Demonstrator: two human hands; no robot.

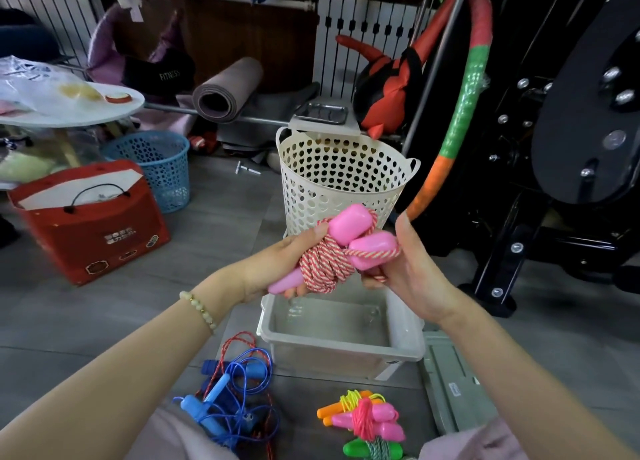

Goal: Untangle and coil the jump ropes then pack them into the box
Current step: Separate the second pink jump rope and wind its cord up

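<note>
Fingers (pixel 311 234) of left hand (pixel 273 265) mostly out of sight behind pink jump rope (pixel 325 269)

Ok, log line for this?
left hand grips pink jump rope | right hand pinches its cord | over box | blue ropes tangled

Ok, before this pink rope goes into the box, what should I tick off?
1. Coil wound tight round the handles: ok, the pink rope is wrapped in a compact bundle.
2. Loose end tucked in: cannot tell, the right hand pinches it and hides the finish.
3. Firm hold on the bundle: ok, the left hand grips coil and handle together.
4. Box open and below the hands: ok.
5. Other ropes sorted: not ok, the blue ropes lie tangled on the floor.
</note>
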